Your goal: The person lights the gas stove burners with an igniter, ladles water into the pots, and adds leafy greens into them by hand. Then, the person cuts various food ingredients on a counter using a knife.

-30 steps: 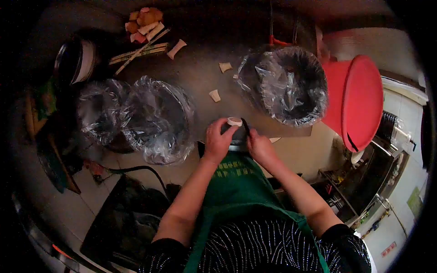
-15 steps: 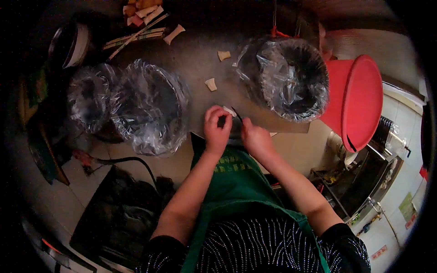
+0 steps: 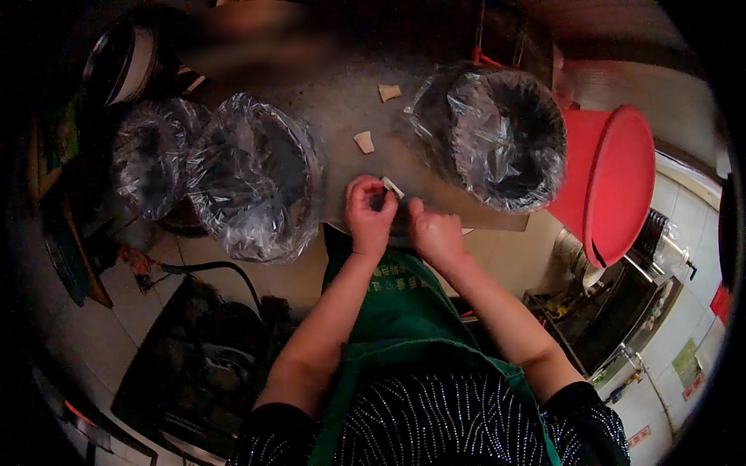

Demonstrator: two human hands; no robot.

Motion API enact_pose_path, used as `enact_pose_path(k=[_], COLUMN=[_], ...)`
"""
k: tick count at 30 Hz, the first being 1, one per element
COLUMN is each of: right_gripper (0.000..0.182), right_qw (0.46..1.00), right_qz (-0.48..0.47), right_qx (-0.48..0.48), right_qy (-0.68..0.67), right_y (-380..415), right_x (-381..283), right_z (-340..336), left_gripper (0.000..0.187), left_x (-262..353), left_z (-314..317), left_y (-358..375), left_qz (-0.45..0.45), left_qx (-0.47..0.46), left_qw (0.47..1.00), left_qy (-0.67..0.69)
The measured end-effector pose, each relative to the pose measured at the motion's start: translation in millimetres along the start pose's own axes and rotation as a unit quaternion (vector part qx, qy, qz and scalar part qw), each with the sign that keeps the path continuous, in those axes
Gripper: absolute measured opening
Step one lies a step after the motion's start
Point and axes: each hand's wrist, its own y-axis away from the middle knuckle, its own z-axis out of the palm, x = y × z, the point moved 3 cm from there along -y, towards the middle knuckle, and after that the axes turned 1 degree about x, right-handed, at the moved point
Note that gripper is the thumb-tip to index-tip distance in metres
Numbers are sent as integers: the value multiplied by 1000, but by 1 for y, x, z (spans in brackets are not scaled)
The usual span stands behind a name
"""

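Observation:
A small pale piece (image 3: 392, 187) is pinched between the fingertips of my left hand (image 3: 369, 216). I cannot make out for certain what it is. My right hand (image 3: 437, 233) is closed beside it, just to the right, around a small knife whose thin dark blade is barely visible now. Both hands are over the near edge of the grey table (image 3: 330, 109), in front of a green apron. Beyond them lie two similar pale pieces, a nearer one (image 3: 364, 142) and a farther one (image 3: 389, 93).
Two containers lined with clear plastic, a large one (image 3: 256, 179) and a smaller one (image 3: 151, 159), stand on the left. Another plastic-lined container (image 3: 505, 144) is on the right, beside a red tub (image 3: 620, 186). The far left of the table is blurred.
The knife blade, plainly visible before at the pale piece, now hardly shows, and my right hand has turned slightly. The view has shifted a little; the far-left items are now blurred over.

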Motion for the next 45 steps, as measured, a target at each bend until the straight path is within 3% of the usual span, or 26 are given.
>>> enact_pose_path(k=[3,12,18,21,25,28,30,34,36,38,39,40,41,43,44,45], right_gripper=[4,6,9,11,12,12,12,15,24,20,21,22,22,25,25,21], right_qw=[1000,998,998,996,997,995,994,984,978,968,979,984,985,996,997,997], right_qz=[-10,-6,14,32,29,34,61,94,116,150,159,170,161,78,27,5], right_qx=[-12,-60,-43,-87,-76,-96,-91,-145,-169,-195,-123,-52,-47,-34,66,83], right_qy=[21,-1,-35,-13,-17,-11,-29,-54,-47,-41,-37,-35,-38,0,-1,8], right_y=[-2,-8,-11,-15,-16,-17,-17,-14,1,28,44,52,42,10,-11,-33], right_x=[1,4,0,-2,-1,-3,-6,-7,0,12,24,30,22,-3,-13,-21], right_z=[-1,7,19,21,34,39,38,35,32,27,34,41,21,-49,-68,-82], left_gripper=[24,24,25,22,23,22,24,27,26,27,29,26,26,21,21,18], left_x=[-1,-2,-1,4,4,7,6,29,31,19,14,17,16,14,25,38], left_z=[-1,1,0,0,-1,-2,-3,3,-1,-7,-11,-11,-16,-17,-24,-31], left_y=[1,2,1,1,0,0,1,-6,-9,-5,-4,-2,1,14,16,18], left_qz=[-31,-34,-2,-28,-33,-47,-121,-88,-264,-275,-293,-311,-304,-409,-403,-418], left_qx=[-8,-6,8,-7,-22,-15,-17,-24,-18,-41,-66,-110,-104,-135,-135,-124], left_qw=[999,998,999,999,999,999,990,978,964,961,954,938,942,803,806,803], left_qy=[33,45,31,37,25,0,-73,-189,-16,-2,9,104,103,411,412,406])
